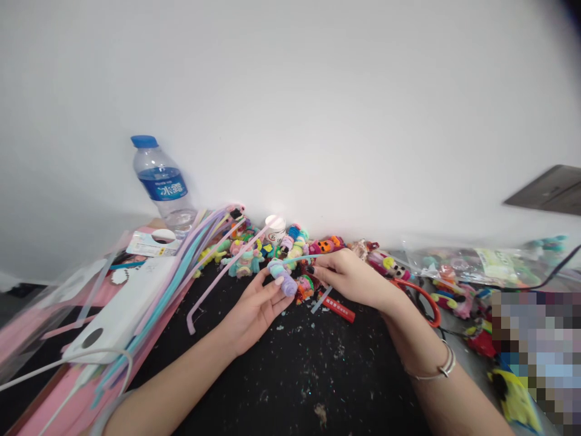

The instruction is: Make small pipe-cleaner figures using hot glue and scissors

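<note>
My left hand is closed around a small lilac and pale-blue fuzzy figure, held above the black table. A light-blue fuzzy stem runs from the top of the figure to my right hand, whose fingers pinch its far end. A long pale-pink stem with a bent lower end slants up behind my left hand. Under my right hand lie a red tube and a thin translucent stick.
Colourful fuzzy figures line the wall. At left stand a water bottle, a white device with a cable, and a bundle of pastel stems. Orange-handled scissors and a plastic bag lie right.
</note>
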The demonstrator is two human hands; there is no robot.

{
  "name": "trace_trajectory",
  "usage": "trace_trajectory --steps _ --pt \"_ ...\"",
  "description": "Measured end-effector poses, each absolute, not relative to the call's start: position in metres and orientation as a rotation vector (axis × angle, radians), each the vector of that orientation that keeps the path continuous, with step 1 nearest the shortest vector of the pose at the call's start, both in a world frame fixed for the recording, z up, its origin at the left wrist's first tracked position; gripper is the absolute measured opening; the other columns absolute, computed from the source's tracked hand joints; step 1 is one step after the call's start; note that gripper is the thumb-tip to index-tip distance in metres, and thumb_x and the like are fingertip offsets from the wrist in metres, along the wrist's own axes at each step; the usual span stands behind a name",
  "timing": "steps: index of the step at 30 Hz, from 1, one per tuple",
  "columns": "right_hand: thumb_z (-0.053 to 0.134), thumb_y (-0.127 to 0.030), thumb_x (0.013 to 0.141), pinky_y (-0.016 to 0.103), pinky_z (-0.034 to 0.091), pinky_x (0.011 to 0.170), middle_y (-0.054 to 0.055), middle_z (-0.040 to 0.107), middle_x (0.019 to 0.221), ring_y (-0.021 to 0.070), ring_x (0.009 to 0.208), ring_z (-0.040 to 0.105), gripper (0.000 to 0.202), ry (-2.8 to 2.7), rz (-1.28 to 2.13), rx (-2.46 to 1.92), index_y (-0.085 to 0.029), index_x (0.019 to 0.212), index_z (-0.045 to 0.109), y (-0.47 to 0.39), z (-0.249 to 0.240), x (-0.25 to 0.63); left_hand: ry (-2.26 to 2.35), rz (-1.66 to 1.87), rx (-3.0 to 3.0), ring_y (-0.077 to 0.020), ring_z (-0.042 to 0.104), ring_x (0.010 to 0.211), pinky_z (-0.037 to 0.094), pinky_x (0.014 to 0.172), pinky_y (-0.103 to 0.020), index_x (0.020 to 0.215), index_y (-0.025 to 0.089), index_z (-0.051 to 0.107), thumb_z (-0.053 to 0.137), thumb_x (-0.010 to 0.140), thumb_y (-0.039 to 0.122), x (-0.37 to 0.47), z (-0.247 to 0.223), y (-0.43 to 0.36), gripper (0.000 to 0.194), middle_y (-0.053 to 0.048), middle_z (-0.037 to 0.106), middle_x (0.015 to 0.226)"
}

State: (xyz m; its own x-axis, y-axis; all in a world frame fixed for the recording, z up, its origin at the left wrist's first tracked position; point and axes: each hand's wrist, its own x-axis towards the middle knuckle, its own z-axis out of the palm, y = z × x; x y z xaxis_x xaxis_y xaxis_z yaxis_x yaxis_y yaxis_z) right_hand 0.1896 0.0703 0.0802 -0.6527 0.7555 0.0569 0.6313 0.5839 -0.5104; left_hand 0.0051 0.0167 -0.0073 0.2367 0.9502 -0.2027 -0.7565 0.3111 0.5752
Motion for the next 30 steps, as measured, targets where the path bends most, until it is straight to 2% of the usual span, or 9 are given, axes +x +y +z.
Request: trace_trajectory --steps 3,7,10,14,19,23,28,30 --pt "0.041 -0.016 0.086 0.023 0.029 0.051 -0.004 0.042 0.051 0.0083 0.049 0.039 0.032 -2.511 0.658 -1.147 -0.017 0.054 0.045 0.074 0.076 0.188 0.584 1.216 0.389 -0.0117 0.065 0.083 0.053 0.082 -0.027 0.098 0.019 0.054 0.057 0.083 0.008 0.006 -0.006 0.016 0.019 -0.002 0.064 0.09" --pt "0.049 -0.012 0.078 0.021 0.032 0.054 -0.003 0.052 0.06 0.0096 0.055 0.046 0.015 -2.379 0.653 -1.183 -0.017 0.064 0.05 0.078 0.071 0.189 0.59 1.221 0.385 -0.0114 0.065 0.083 0.053 0.082 -0.027 0.098 0.018 0.055 0.056 0.083 0.007 0.006 -0.005 0.015 0.018 -0.002 0.064 0.09" --pt "0.051 -0.017 0.079 0.022 0.028 0.051 -0.005 0.045 0.052 0.0093 0.05 0.041 0.022 -2.302 0.48 -1.271 -0.018 0.058 0.044 0.081 0.068 0.189 0.588 1.225 0.38 -0.0114 0.065 0.083 0.053 0.082 -0.027 0.098 0.018 0.054 0.056 0.083 0.007 0.006 -0.005 0.015 0.019 -0.002 0.064 0.09" --pt "0.04 -0.027 0.088 0.024 0.025 0.052 -0.005 0.036 0.048 0.0097 0.048 0.036 0.038 -2.276 0.367 -1.299 -0.019 0.052 0.032 0.084 0.063 0.19 0.589 1.22 0.379 -0.0112 0.065 0.082 0.054 0.081 -0.027 0.098 0.019 0.054 0.055 0.083 0.006 0.005 -0.004 0.016 0.019 -0.002 0.064 0.088" --pt "0.04 -0.018 0.086 0.023 0.028 0.055 -0.003 0.046 0.06 0.0116 0.057 0.044 0.023 -2.342 0.453 -1.257 -0.019 0.063 0.039 0.088 0.057 0.19 0.585 1.215 0.398 -0.0111 0.065 0.082 0.054 0.081 -0.026 0.097 0.019 0.054 0.056 0.083 0.008 0.005 -0.003 0.016 0.018 -0.002 0.063 0.09" --pt "0.041 -0.025 0.088 0.023 0.024 0.049 -0.005 0.036 0.05 0.0098 0.049 0.036 0.036 -2.413 0.523 -1.236 -0.018 0.053 0.034 0.085 0.055 0.186 0.59 1.211 0.403 -0.012 0.065 0.084 0.053 0.082 -0.027 0.098 0.019 0.053 0.057 0.082 0.008 0.005 -0.003 0.016 0.019 -0.002 0.063 0.091" --pt "0.041 -0.019 0.088 0.022 0.028 0.053 -0.004 0.045 0.062 0.0105 0.057 0.042 0.023 -2.425 0.603 -1.171 -0.018 0.065 0.04 0.081 0.058 0.185 0.607 1.211 0.394 -0.0129 0.065 0.085 0.053 0.082 -0.028 0.1 0.019 0.053 0.057 0.081 0.007 0.006 -0.002 0.016 0.022 -0.002 0.064 0.093" --pt "0.041 -0.021 0.088 0.022 0.027 0.052 -0.005 0.04 0.057 0.0099 0.054 0.038 0.028 -2.427 0.619 -1.181 -0.018 0.06 0.037 0.081 0.06 0.186 0.615 1.213 0.386 -0.013 0.065 0.084 0.053 0.082 -0.028 0.1 0.019 0.053 0.057 0.081 0.007 0.006 -0.002 0.016 0.023 -0.002 0.064 0.093"
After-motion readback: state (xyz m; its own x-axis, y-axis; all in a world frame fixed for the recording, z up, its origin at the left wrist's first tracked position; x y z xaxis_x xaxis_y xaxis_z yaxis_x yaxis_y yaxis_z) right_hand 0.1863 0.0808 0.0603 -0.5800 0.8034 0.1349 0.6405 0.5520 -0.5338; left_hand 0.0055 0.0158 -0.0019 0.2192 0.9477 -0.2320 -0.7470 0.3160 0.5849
